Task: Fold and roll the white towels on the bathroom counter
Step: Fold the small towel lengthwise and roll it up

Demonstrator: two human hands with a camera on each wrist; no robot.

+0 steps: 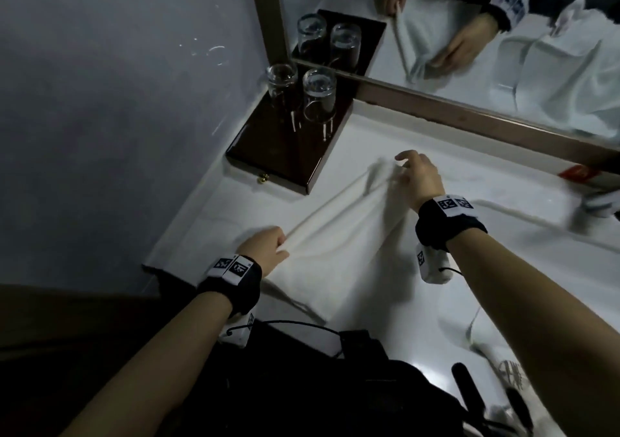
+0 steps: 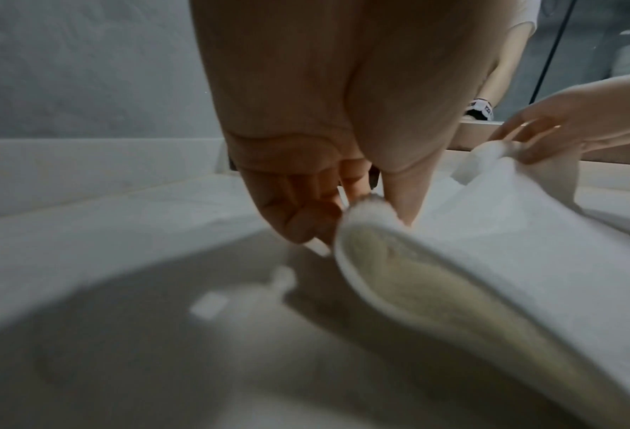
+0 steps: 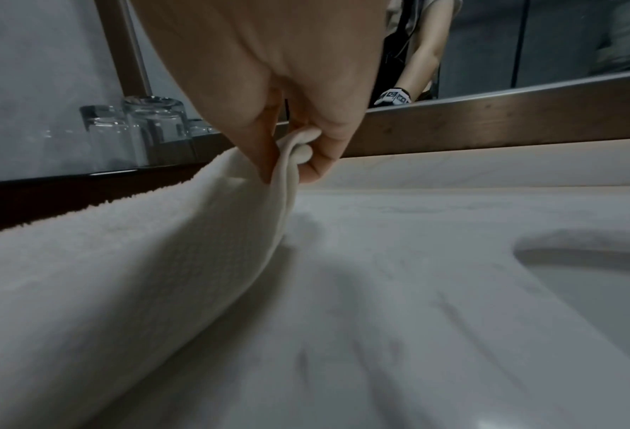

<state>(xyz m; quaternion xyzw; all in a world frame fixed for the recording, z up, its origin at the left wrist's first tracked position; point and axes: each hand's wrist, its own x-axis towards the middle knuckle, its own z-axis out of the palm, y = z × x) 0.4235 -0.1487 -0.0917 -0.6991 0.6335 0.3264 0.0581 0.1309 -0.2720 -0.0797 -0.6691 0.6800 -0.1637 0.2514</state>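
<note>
A white towel (image 1: 339, 235) lies doubled over on the white counter (image 1: 419, 319), stretched from near left to far middle. My left hand (image 1: 268, 247) pinches its near corner (image 2: 364, 212) between thumb and fingers. My right hand (image 1: 417, 175) pinches the far corner (image 3: 298, 148), lifted a little off the counter. The towel's edge between both hands is taut and raised. A second white towel (image 1: 523, 215) lies crumpled at the right.
A dark wooden tray (image 1: 288, 154) with two upturned glasses (image 1: 318, 94) stands in the far left corner against the mirror frame (image 1: 469, 111). A sink basin (image 3: 599, 278) opens at the right. Dark gear and cables (image 1: 335, 369) hang at the counter's near edge.
</note>
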